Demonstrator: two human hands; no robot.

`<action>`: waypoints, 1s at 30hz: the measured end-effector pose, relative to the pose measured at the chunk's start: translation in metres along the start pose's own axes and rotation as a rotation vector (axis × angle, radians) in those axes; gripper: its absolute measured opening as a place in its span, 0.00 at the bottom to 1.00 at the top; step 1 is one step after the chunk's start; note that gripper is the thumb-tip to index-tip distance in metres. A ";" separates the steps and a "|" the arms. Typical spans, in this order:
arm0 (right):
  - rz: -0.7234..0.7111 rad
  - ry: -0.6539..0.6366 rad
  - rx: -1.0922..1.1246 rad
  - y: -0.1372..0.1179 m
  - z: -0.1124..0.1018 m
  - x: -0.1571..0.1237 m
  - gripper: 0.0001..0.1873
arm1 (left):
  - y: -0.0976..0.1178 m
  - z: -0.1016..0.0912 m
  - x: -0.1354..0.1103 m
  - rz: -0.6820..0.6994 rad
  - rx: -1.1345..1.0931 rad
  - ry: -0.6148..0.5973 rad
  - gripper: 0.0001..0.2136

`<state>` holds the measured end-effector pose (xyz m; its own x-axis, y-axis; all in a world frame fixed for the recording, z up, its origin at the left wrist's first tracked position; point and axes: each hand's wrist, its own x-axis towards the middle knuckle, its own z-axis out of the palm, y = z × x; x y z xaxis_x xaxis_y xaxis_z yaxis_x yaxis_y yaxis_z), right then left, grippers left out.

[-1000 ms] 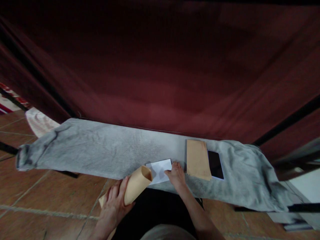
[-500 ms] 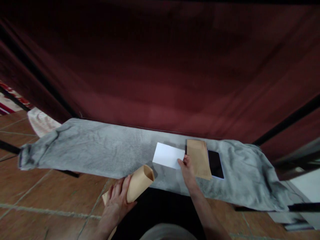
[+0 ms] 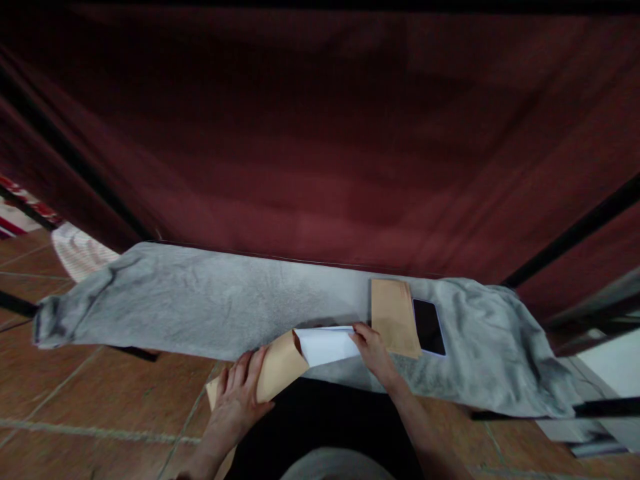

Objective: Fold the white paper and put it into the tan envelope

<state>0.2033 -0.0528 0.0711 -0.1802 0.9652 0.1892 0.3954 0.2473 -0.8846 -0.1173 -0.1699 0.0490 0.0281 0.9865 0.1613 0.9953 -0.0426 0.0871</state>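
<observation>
My left hand (image 3: pixel 239 390) is wrapped round a brown paper envelope (image 3: pixel 281 365), whose open mouth faces right. White folded paper (image 3: pixel 327 345) has its left end at or just inside that mouth. At the paper's right end, my right hand (image 3: pixel 370 345) pinches it between thumb and fingers. Just right of this hand lie several brown envelopes (image 3: pixel 395 317), stacked flat on the grey cloth. Beside the stack rests a phone (image 3: pixel 429 327) with a dark screen and a pale purple edge.
A grey cloth (image 3: pixel 190 300) covers the long narrow surface before me. Dark red fabric (image 3: pixel 320 167) hangs behind it, between black bars (image 3: pixel 575 230). Brown floor tiles (image 3: pixel 125 393) show below, and a striped white cloth (image 3: pixel 83 252) is at the far left.
The white paper has moved left and down from above the cloth to the envelope's mouth, my right hand moving with it. My left hand keeps its hold on the envelope.
</observation>
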 end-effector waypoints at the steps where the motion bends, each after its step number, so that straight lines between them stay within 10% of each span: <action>1: -0.005 -0.015 -0.007 -0.001 -0.003 0.001 0.10 | 0.001 -0.001 0.001 0.007 0.002 -0.001 0.46; 30: 0.214 0.123 0.081 0.002 0.038 -0.007 0.10 | 0.052 -0.020 0.058 0.331 -0.129 0.044 0.48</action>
<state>0.1706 -0.0621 0.0521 0.0127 0.9991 0.0405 0.3381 0.0338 -0.9405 -0.0658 -0.1180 0.0828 0.3401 0.9083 0.2436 0.9129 -0.3811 0.1464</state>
